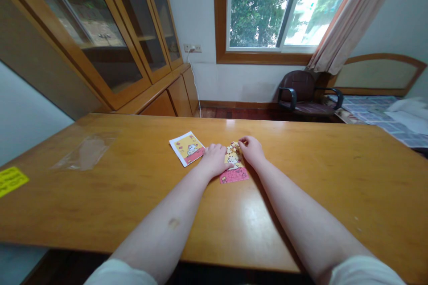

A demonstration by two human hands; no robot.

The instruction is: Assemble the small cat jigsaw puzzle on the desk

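A partly assembled jigsaw puzzle (234, 175), pink along the bottom with a white cartoon figure on yellow above, lies on the table. Loose puzzle pieces (233, 147) are heaped at its far edge. My left hand (215, 160) rests over the puzzle's left side, palm down, fingers stretched out and thumb across the picture. At the far right corner, my right hand (251, 148) has its thumb and fingers pinched together beside the loose pieces; whatever they hold is too small to make out. Left of my left hand lies a picture card (187, 148) with a matching design.
The wooden table (133, 205) carries a clear plastic bag (87, 151) at the left and a yellow label (12, 181) by the left edge. Beyond stand a glass-door cabinet (143, 44), an armchair (301, 91) and a bed (374, 111).
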